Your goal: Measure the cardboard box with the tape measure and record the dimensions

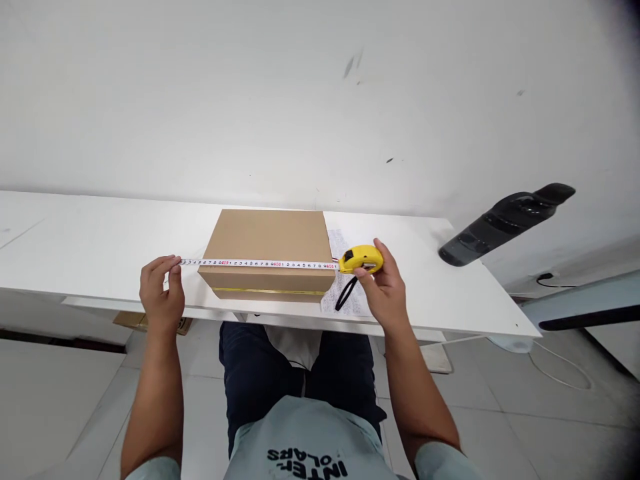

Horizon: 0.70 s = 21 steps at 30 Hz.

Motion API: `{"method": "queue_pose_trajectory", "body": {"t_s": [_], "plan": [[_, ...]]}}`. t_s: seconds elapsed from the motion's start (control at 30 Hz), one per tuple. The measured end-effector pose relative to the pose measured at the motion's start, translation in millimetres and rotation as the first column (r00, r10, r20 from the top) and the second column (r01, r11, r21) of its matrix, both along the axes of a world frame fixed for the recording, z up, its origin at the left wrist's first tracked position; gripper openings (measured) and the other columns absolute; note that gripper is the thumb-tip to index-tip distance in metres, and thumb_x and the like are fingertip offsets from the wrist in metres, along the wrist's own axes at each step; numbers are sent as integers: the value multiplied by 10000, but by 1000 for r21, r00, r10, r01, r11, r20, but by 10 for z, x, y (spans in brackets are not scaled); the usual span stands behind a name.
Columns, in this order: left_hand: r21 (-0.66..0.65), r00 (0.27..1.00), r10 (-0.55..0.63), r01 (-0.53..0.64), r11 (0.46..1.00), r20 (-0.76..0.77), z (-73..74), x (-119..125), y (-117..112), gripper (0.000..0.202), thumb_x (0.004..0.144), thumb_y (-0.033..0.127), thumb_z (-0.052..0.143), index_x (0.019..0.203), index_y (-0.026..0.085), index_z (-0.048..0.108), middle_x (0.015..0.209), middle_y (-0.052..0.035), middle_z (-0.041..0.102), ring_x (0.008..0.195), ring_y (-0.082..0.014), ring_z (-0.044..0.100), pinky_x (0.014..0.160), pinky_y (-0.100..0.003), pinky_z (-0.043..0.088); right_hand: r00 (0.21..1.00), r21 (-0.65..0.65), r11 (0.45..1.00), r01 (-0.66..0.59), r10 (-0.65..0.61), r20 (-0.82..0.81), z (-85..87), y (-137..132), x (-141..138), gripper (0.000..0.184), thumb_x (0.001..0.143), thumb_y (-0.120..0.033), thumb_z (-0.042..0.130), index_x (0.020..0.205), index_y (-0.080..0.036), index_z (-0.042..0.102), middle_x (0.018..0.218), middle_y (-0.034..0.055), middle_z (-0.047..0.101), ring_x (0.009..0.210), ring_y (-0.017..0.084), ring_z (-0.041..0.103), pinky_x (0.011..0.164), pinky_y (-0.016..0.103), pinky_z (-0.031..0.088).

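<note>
A brown cardboard box sits on the white table, with a strip of yellow along its near side. Across its near top edge runs the white measuring blade, pulled out of a yellow tape measure. My left hand pinches the blade's free end, off to the left of the box. In my right hand is the yellow case, just past the box's right side, its black wrist strap hanging down. Under the case and strap lies a sheet of paper with writing, partly covered by the box.
A dark cylindrical bottle-like object stands near the right end of the white table. The wall rises directly behind the table. Below on the floor are a cardboard piece at left and a white cable at right.
</note>
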<state>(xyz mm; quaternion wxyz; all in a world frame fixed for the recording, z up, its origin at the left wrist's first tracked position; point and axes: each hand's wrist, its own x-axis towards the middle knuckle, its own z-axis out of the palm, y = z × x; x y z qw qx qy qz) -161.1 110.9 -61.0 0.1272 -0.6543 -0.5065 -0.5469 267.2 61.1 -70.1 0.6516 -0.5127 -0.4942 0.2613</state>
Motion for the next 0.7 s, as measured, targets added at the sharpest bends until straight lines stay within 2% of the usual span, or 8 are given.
{"method": "queue_pose_trajectory", "body": {"t_s": [0.13,0.23,0.4,0.5,0.63,0.7], "plan": [[-66,991,-130,129,990,-17,5,182,-93,341,1061,357,446,1235,203,694,1280,-124,687,1264,-255,622,1108,-480,488,998,-15,999,-43,44,46,-1,19,-54,679,860,-463,775,1483,-322,546,1535,82,569,1362,281,567,1196,519,401],[-92,977,-187,177,980,-106,13,292,-146,351,1031,366,507,1317,221,651,1330,-116,687,1285,-263,619,1116,-473,478,997,-31,999,-45,47,55,21,26,-46,678,856,-460,779,1478,-314,551,1523,86,580,1351,283,572,1185,515,411],[-81,984,-101,90,993,-143,3,391,-178,374,966,366,636,1319,241,644,1322,-109,702,1253,-274,647,1107,-480,478,999,-30,999,-39,40,28,0,43,-18,674,825,-446,804,1447,-310,583,1462,80,624,1297,281,605,1161,512,435],[-95,988,-97,86,992,-121,-11,365,-163,353,954,373,666,1287,255,663,1310,-97,709,1247,-271,649,1107,-477,476,999,-36,998,-41,42,18,-2,50,-25,673,827,-429,804,1452,-313,581,1464,75,622,1295,273,601,1160,508,436],[-78,995,-37,30,996,-97,-36,265,-163,239,949,380,683,1151,256,713,1164,-79,750,1127,-253,689,1048,-464,508,998,-61,996,-61,60,-7,77,35,-37,674,830,-432,804,1454,-312,579,1445,71,636,1255,258,614,1143,497,464],[-4,991,5,-6,1000,-136,-37,249,-244,180,945,340,692,1101,260,733,1054,-70,757,1013,-236,702,980,-442,528,996,-57,996,-73,70,-60,135,-15,-40,661,815,-441,820,1423,-302,602,1392,73,664,1222,255,633,1114,487,496]]}}
